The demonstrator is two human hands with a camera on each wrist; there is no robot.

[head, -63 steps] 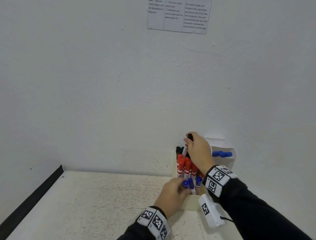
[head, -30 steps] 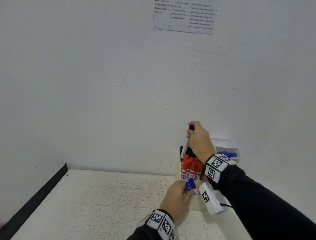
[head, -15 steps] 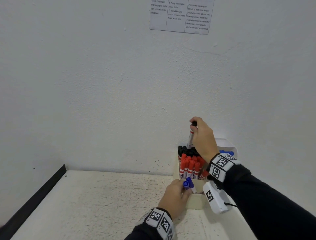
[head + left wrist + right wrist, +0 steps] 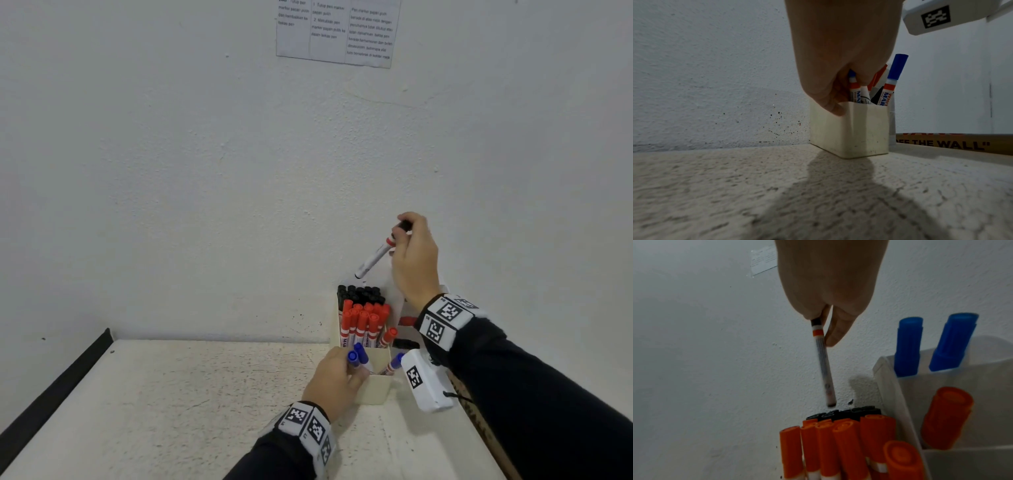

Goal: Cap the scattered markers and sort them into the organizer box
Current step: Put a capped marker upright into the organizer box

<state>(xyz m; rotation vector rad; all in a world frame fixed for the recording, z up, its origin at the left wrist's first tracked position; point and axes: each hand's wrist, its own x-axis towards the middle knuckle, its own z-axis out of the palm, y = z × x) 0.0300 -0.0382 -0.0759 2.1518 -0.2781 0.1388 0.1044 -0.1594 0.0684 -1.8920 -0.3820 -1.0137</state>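
A cream organizer box (image 4: 373,390) stands against the wall, with black-capped markers (image 4: 359,293) at the back and red-capped markers (image 4: 363,322) in the middle. My right hand (image 4: 399,233) pinches a black-capped marker (image 4: 373,257) by its cap. The marker hangs tilted, clear above the black caps (image 4: 846,413). My left hand (image 4: 352,368) grips two blue-capped markers (image 4: 356,354) in the front compartment. The left wrist view shows that hand (image 4: 849,84) curled over the box wall (image 4: 849,129), with another blue marker (image 4: 896,71) leaning beside it.
A white holder (image 4: 941,386) right of the box carries two blue markers (image 4: 908,345) and a red one (image 4: 945,418). A cardboard box (image 4: 941,143) lies at the table's right. The wall stands close behind. A black edge strip (image 4: 51,394) borders the table's left.
My right hand has lifted the black-capped marker up out of the box, and it now tilts down to the left. My left hand has stayed on the blue markers.
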